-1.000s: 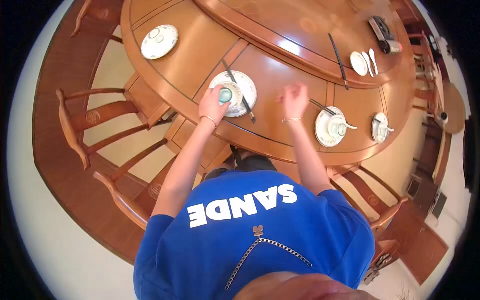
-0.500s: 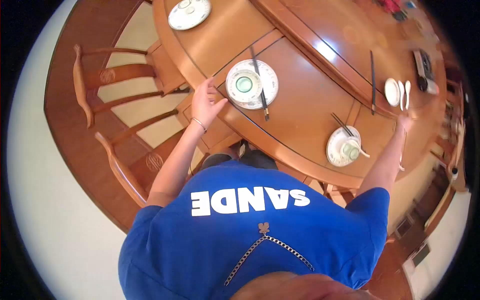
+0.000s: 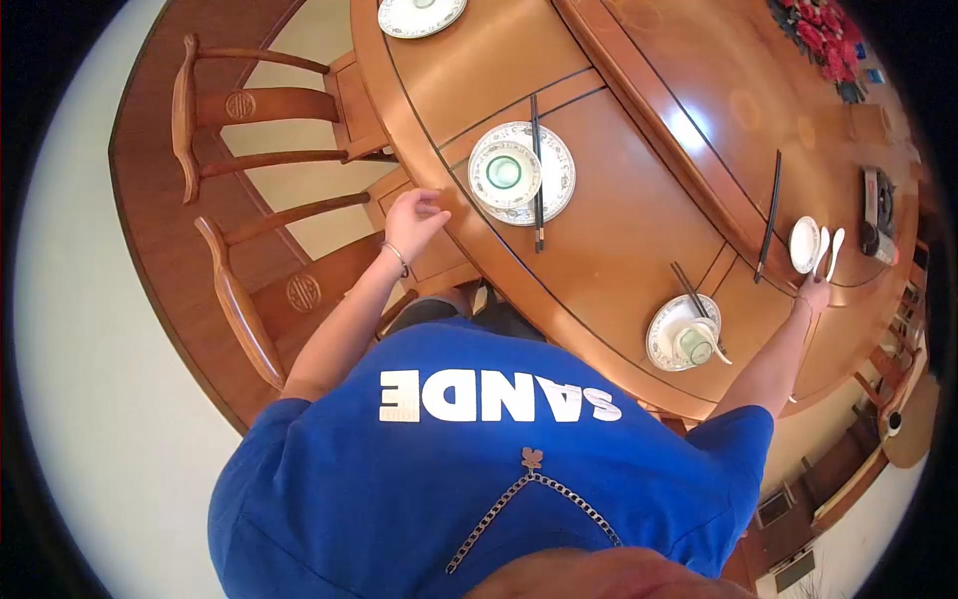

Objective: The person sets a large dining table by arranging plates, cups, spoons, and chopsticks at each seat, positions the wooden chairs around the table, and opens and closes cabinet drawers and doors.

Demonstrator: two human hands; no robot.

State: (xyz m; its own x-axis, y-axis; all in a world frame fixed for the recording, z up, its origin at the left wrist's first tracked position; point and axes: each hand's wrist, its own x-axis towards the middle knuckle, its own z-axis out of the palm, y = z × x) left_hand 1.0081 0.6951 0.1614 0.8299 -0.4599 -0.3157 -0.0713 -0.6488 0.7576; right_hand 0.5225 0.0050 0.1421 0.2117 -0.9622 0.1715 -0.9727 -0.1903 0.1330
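Observation:
My left hand [image 3: 417, 222] hovers near the table's edge, fingers loosely bent and apart, with nothing in it. Beside it on the table is a patterned plate [image 3: 559, 190] bearing a bowl [image 3: 479, 182] with a greenish glass [image 3: 505, 172] in it; black chopsticks [image 3: 538, 170] lie across the plate. My right hand [image 3: 814, 292] reaches out to the right, its fingers closed at the handle end of a white spoon [image 3: 822, 246]. A second white spoon [image 3: 836, 250] and a small white dish [image 3: 802, 245] lie alongside. The fingertips there are small and partly hidden.
Nearer my right arm stands another plate [image 3: 659, 344] with a bowl, a tilted glass [image 3: 694, 346], a spoon and chopsticks. More chopsticks [image 3: 768, 215] rest by the raised centre. A dark portable stove [image 3: 878, 215] and red flowers [image 3: 826, 35] are farther off. Wooden chairs [image 3: 269, 105] line the left.
The view has shifted, so the table appears lower and farther right. My right hand has come closer to the spoon handles. My left hand's fingers have curled and drawn away from the plate.

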